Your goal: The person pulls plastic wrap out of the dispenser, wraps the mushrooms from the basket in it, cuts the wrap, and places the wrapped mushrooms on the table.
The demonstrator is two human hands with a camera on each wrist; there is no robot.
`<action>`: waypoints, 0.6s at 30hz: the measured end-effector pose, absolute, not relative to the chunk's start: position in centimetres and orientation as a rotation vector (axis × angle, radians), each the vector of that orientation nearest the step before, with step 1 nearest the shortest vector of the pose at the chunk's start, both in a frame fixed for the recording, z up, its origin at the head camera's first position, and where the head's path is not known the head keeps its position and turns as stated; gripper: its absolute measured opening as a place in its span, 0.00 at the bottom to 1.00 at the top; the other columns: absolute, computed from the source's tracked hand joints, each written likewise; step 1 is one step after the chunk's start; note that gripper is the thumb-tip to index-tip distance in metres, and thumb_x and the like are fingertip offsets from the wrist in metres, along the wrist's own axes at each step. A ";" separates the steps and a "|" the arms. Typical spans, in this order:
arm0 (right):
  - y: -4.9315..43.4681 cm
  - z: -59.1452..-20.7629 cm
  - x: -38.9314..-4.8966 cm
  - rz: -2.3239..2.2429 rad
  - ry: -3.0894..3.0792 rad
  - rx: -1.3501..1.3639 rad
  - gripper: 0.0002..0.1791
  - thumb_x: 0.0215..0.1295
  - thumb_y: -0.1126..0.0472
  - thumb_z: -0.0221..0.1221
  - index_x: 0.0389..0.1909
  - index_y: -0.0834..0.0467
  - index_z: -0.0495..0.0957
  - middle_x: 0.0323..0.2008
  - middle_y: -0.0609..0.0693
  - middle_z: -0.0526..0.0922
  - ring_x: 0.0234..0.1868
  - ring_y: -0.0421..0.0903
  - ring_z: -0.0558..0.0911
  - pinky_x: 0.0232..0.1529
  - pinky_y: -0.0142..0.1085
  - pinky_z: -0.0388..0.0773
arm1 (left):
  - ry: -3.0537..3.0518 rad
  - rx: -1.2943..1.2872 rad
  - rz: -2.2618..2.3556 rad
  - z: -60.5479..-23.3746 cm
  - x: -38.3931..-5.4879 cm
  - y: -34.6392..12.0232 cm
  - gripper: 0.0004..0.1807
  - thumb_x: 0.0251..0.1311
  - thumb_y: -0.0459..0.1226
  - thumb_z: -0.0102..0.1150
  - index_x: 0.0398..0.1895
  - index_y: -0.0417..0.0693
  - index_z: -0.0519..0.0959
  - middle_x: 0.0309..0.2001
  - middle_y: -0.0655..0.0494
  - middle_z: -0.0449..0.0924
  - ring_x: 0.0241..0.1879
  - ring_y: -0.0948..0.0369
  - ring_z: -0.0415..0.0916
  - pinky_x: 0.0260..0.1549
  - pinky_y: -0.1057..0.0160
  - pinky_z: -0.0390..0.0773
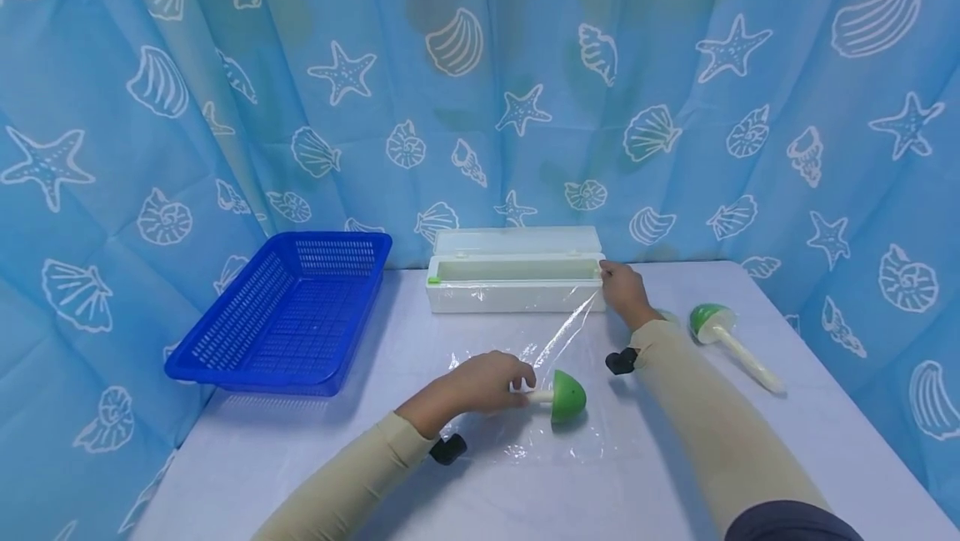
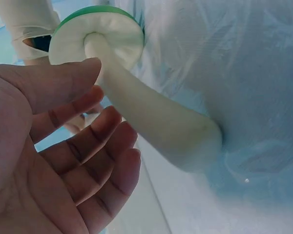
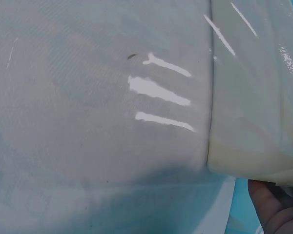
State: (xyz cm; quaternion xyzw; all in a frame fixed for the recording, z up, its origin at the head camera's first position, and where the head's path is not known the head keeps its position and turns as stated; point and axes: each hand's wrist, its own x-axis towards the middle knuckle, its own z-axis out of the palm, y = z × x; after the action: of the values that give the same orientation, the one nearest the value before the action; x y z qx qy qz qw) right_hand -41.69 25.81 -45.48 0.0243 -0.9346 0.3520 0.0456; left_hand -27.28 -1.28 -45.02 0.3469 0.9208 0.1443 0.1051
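A toy mushroom (image 1: 568, 397) with a green cap and pale stem (image 2: 161, 117) lies on a clear sheet of cling film (image 1: 517, 437) in front of me. My left hand (image 1: 487, 383) is beside its stem, fingers loosely bent and thumb tip at the stem near the cap; no firm grip shows. The film runs back to a white cling film dispenser (image 1: 517, 299), whose lid (image 1: 517, 239) stands raised. At the dispenser's right end my right hand (image 1: 626, 287) holds the corner; only some fingers (image 3: 271, 207) show in the right wrist view.
A blue plastic basket (image 1: 352, 341) stands at the left of the white table (image 1: 300, 458). Another green-capped mushroom (image 1: 746, 358) lies to the right, beyond my right forearm. Part of a further green object (image 1: 666, 316) shows behind that sleeve. A shell-patterned curtain (image 1: 480, 107) hangs behind.
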 end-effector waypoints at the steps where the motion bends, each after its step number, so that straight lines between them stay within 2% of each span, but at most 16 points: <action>1: 25.7 -45.4 -41.7 1.045 -2.868 0.077 0.23 0.78 0.63 0.38 0.69 0.69 0.61 0.66 0.68 0.64 0.67 0.64 0.62 0.63 0.54 0.63 | 2.716 1.016 0.441 -45.0 -27.3 -1.4 0.12 0.60 0.43 0.66 0.47 0.56 0.83 0.34 0.66 0.79 0.34 0.68 0.73 0.32 0.67 0.73; 5: 25.7 -45.4 -41.6 0.951 -2.906 0.114 0.24 0.79 0.63 0.35 0.69 0.72 0.59 0.65 0.70 0.64 0.66 0.66 0.63 0.63 0.55 0.63 | 2.757 1.026 0.477 -44.9 -27.2 -2.0 0.12 0.61 0.43 0.65 0.46 0.54 0.83 0.36 0.66 0.81 0.35 0.68 0.75 0.34 0.67 0.74; 8: 26.1 -45.4 -41.3 0.911 -2.896 0.148 0.26 0.79 0.61 0.35 0.69 0.73 0.57 0.66 0.71 0.62 0.67 0.67 0.61 0.64 0.56 0.59 | 2.801 1.041 0.460 -44.4 -26.8 -2.8 0.10 0.62 0.42 0.64 0.45 0.52 0.83 0.36 0.66 0.81 0.37 0.67 0.76 0.35 0.67 0.75; 12: 26.1 -44.3 -39.0 0.858 -2.848 0.250 0.26 0.77 0.61 0.43 0.68 0.71 0.59 0.66 0.71 0.60 0.68 0.67 0.58 0.66 0.58 0.55 | 2.843 1.033 0.456 -44.0 -25.7 -4.7 0.09 0.62 0.42 0.64 0.43 0.52 0.82 0.34 0.66 0.78 0.35 0.67 0.75 0.35 0.66 0.75; 15: 26.2 -43.3 -35.7 0.812 -2.843 0.389 0.23 0.75 0.60 0.49 0.66 0.67 0.65 0.63 0.67 0.66 0.63 0.65 0.66 0.61 0.57 0.64 | 2.836 1.038 0.471 -44.0 -24.8 -6.9 0.08 0.60 0.42 0.66 0.40 0.52 0.82 0.34 0.66 0.76 0.35 0.67 0.75 0.35 0.66 0.75; 18: 26.6 -42.9 -32.0 0.814 -2.884 0.526 0.19 0.72 0.58 0.55 0.58 0.63 0.74 0.53 0.59 0.78 0.52 0.57 0.77 0.51 0.51 0.75 | 2.788 1.041 0.479 -44.0 -23.7 -9.4 0.08 0.58 0.43 0.68 0.37 0.52 0.82 0.32 0.65 0.76 0.34 0.66 0.74 0.35 0.65 0.75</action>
State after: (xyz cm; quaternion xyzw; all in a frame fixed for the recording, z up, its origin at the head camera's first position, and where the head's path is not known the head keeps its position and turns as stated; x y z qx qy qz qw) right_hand -32.04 26.59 -42.86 0.1728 -0.9467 0.2674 0.0497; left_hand -23.71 -9.41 -44.04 0.3446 0.9231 0.1585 0.0636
